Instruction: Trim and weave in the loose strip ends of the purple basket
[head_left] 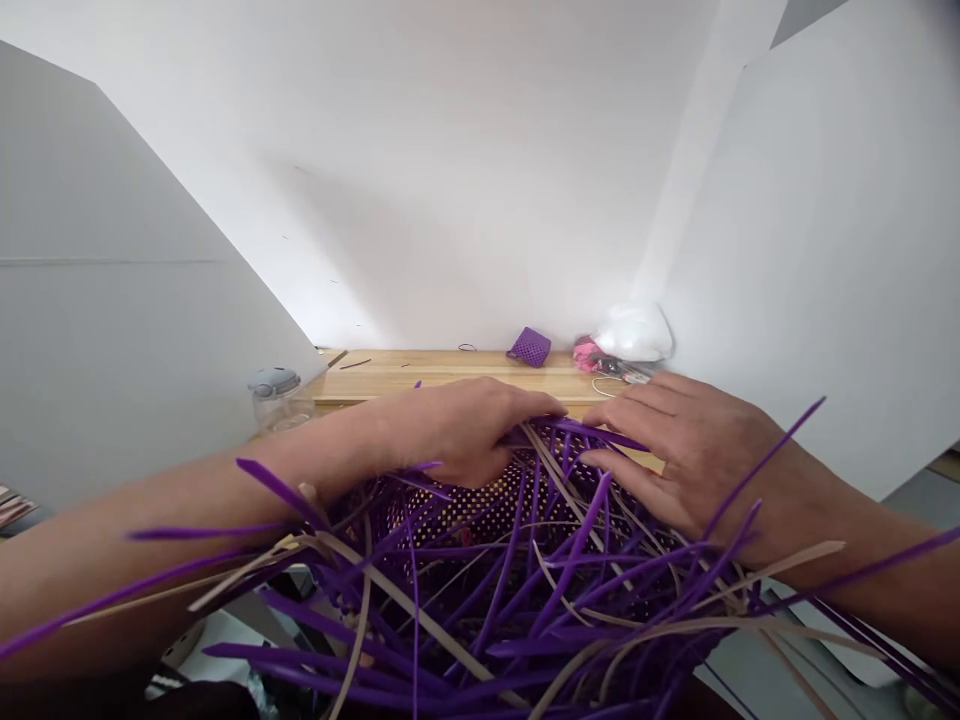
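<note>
A half-woven basket of purple and beige plastic strips fills the lower middle of the view, its many loose strip ends sticking out to all sides. My left hand is closed over the far rim, fingers curled around the weave and the index finger stretched along the edge. Just right of it, my right hand has a purple strip running under its fingers at the rim, with the thumb below. The two hands' fingertips nearly meet. Loose strips cross in front of both forearms.
Behind the basket runs a wooden tabletop against a white wall. On it lie a small purple woven piece, a pink bundle and a white plastic bag. A clear container with a grey lid stands at the left. Grey panels flank both sides.
</note>
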